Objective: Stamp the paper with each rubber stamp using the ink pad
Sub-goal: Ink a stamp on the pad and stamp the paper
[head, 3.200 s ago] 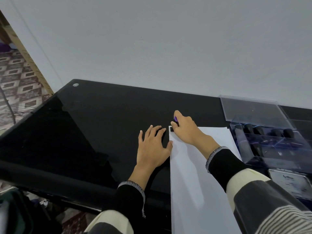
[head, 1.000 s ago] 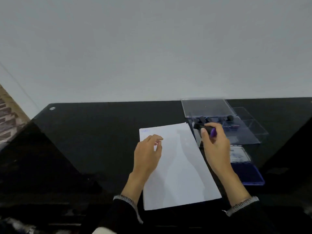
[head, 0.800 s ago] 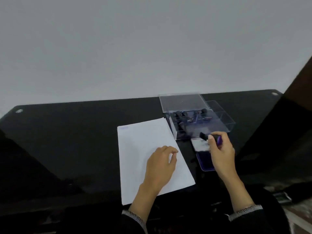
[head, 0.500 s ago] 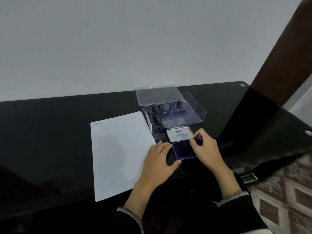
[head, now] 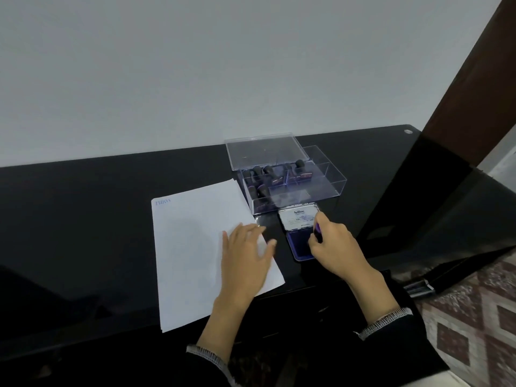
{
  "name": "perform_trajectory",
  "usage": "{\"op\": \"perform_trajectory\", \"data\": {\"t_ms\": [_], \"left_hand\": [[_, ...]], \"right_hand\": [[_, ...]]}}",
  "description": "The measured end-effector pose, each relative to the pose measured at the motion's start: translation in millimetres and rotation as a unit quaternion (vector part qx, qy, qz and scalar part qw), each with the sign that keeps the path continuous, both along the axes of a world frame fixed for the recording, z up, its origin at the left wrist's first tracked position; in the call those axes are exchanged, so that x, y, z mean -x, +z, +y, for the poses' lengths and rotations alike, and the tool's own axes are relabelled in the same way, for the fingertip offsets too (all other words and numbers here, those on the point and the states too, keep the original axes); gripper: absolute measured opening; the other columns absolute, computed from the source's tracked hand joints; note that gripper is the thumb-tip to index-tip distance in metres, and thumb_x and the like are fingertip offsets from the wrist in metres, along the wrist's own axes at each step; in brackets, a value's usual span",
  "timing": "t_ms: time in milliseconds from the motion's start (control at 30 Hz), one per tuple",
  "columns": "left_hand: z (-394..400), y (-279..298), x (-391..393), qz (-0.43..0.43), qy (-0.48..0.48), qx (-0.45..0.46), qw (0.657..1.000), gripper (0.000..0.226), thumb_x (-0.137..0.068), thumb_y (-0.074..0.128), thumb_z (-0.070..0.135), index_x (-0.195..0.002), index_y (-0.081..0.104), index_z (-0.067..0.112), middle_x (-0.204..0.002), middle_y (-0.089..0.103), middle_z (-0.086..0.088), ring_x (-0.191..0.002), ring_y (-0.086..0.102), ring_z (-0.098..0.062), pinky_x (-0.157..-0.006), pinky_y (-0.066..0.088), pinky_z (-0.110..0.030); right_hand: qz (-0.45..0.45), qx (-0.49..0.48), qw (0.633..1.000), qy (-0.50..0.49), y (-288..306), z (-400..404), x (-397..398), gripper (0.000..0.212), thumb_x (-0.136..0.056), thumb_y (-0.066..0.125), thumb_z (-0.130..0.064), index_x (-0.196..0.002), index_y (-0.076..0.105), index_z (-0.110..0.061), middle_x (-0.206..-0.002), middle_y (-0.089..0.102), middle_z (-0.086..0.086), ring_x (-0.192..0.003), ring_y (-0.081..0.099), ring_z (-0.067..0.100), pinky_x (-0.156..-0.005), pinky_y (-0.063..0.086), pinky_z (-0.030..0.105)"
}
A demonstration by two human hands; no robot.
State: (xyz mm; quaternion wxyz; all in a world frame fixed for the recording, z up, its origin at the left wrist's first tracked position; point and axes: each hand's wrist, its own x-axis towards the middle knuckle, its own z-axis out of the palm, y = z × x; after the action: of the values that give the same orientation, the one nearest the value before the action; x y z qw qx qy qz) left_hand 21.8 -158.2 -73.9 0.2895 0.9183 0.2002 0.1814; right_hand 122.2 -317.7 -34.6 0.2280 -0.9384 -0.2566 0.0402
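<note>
From the head camera, a black glass table (head: 83, 219) runs along a pale wall, and a white sheet of paper (head: 195, 247) lies on it near the front edge, slightly askew. A faint blue "SAMPLE" print (head: 163, 202) sits in the sheet's far left corner. The left hand (head: 247, 263) lies flat on the sheet's right side, fingers straight and spread, the thumb reaching past the paper's right edge onto the glass. Just right of the sheet is an open ink pad (head: 300, 245), its dark blue pad facing up and its labelled lid (head: 298, 217) folded back toward the wall. The right hand (head: 333, 247) is over the pad's right part, fingers curled around a small rubber stamp (head: 317, 233) with a purple handle; I cannot tell whether its face touches the ink. Behind the ink pad, touching or nearly so, stands a clear plastic box (head: 332, 182) with dividers, holding several dark-handled stamps (head: 265, 174) in its left compartments, its clear lid (head: 265, 149) lying behind it toward the wall.
</note>
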Motion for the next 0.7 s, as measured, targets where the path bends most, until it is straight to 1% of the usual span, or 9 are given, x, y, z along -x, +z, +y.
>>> {"op": "perform_trajectory", "data": {"t_ms": [67, 133, 200, 300, 400, 500, 600, 633, 700], "left_hand": [[22.4, -0.2, 6.9, -0.03, 0.08, 0.01, 0.996, 0.032, -0.094, 0.055, 0.034, -0.124, 0.061, 0.023, -0.133, 0.054, 0.003, -0.133, 0.04, -0.019, -0.118, 0.015, -0.044], [45.4, 0.4, 16.7, -0.045, 0.159, 0.017, 0.986, 0.028, -0.091, 0.059, 0.025, -0.118, 0.064, 0.018, -0.131, 0.055, -0.003, -0.128, 0.044, -0.024, -0.114, 0.023, -0.047], [64.2, 3.7, 27.5, -0.049, 0.232, 0.036, 0.971, 0.029, -0.089, 0.06, 0.021, -0.118, 0.064, 0.015, -0.134, 0.052, -0.009, -0.128, 0.042, -0.029, -0.11, 0.03, -0.049], [83.2, 8.9, 40.2, -0.006, 0.305, 0.065, 0.95, 0.038, -0.089, 0.061, 0.024, -0.125, 0.059, 0.014, -0.141, 0.044, -0.012, -0.132, 0.036, -0.034, -0.109, 0.032, -0.052], [91.9, 12.3, 44.6, 0.058, 0.329, 0.071, 0.94, 0.056, -0.086, 0.065, 0.034, -0.135, 0.048, 0.013, -0.144, 0.039, -0.016, -0.13, 0.036, -0.036, -0.106, 0.032, -0.052], [92.9, 18.1, 43.2, 0.098, 0.332, 0.071, 0.935, 0.074, -0.079, 0.071, 0.044, -0.139, 0.041, 0.011, -0.138, 0.043, -0.019, -0.126, 0.039, -0.038, -0.1, 0.036, -0.052], [95.7, 23.1, 40.8, 0.108, 0.341, 0.091, 0.93, 0.08, -0.079, 0.073, 0.044, -0.14, 0.036, 0.009, -0.133, 0.044, -0.02, -0.122, 0.041, -0.039, -0.089, 0.041, -0.051], [97.3, 24.0, 40.7, 0.11, 0.344, 0.099, 0.927, 0.079, -0.08, 0.072, 0.043, -0.14, 0.035, 0.007, -0.132, 0.043, -0.021, -0.121, 0.041, -0.039, -0.087, 0.041, -0.051], [100.9, 25.0, 41.1, 0.113, 0.35, 0.114, 0.923, 0.076, -0.083, 0.07, 0.039, -0.14, 0.033, 0.004, -0.133, 0.042, -0.022, -0.122, 0.041, -0.04, -0.088, 0.041, -0.052]], "right_hand": [[-0.016, 0.017, 1.0, -0.002, -0.6, 2.8, 1.9, 0.014, -0.09, 0.051, -0.017, -0.088, 0.037, -0.016, -0.073, 0.054, 0.002, -0.063, 0.054, 0.022, -0.049, 0.037, 0.031], [-0.023, 0.021, 1.0, -0.006, -1.6, 4.3, 3.0, 0.014, -0.089, 0.05, -0.016, -0.088, 0.036, -0.015, -0.073, 0.054, 0.002, -0.064, 0.054, 0.023, -0.049, 0.035, 0.031], [-0.018, 0.01, 1.0, -0.011, -2.1, 4.2, 3.1, 0.014, -0.089, 0.05, -0.015, -0.087, 0.037, -0.015, -0.072, 0.054, 0.003, -0.063, 0.054, 0.024, -0.05, 0.036, 0.031], [-0.007, -0.012, 1.0, -0.016, -2.0, 3.0, 3.1, 0.015, -0.088, 0.051, -0.013, -0.085, 0.036, -0.014, -0.07, 0.053, 0.003, -0.06, 0.052, 0.023, -0.047, 0.035, 0.031], [-0.023, -0.003, 1.0, -0.02, -3.9, 3.2, 6.0, 0.016, -0.089, 0.05, -0.014, -0.085, 0.034, -0.016, -0.068, 0.05, 0.0, -0.059, 0.049, 0.02, -0.047, 0.032, 0.031], [-0.039, 0.001, 0.999, -0.034, -6.7, 3.9, 8.9, 0.016, -0.089, 0.05, -0.015, -0.086, 0.034, -0.016, -0.069, 0.05, -0.001, -0.06, 0.049, 0.02, -0.05, 0.032, 0.031], [-0.038, -0.001, 0.998, -0.041, -6.2, 4.9, 8.8, 0.016, -0.088, 0.05, -0.015, -0.086, 0.034, -0.016, -0.068, 0.05, -0.002, -0.059, 0.049, 0.019, -0.048, 0.031, 0.03], [-0.038, -0.001, 0.998, -0.041, -6.2, 5.0, 8.5, 0.016, -0.088, 0.05, -0.015, -0.086, 0.034, -0.017, -0.068, 0.05, -0.002, -0.059, 0.049, 0.019, -0.049, 0.031, 0.03], [-0.035, 0.0, 0.998, -0.044, -6.3, 4.7, 8.4, 0.016, -0.088, 0.05, -0.016, -0.087, 0.035, -0.017, -0.068, 0.049, -0.003, -0.059, 0.049, 0.02, -0.051, 0.032, 0.031]]}}
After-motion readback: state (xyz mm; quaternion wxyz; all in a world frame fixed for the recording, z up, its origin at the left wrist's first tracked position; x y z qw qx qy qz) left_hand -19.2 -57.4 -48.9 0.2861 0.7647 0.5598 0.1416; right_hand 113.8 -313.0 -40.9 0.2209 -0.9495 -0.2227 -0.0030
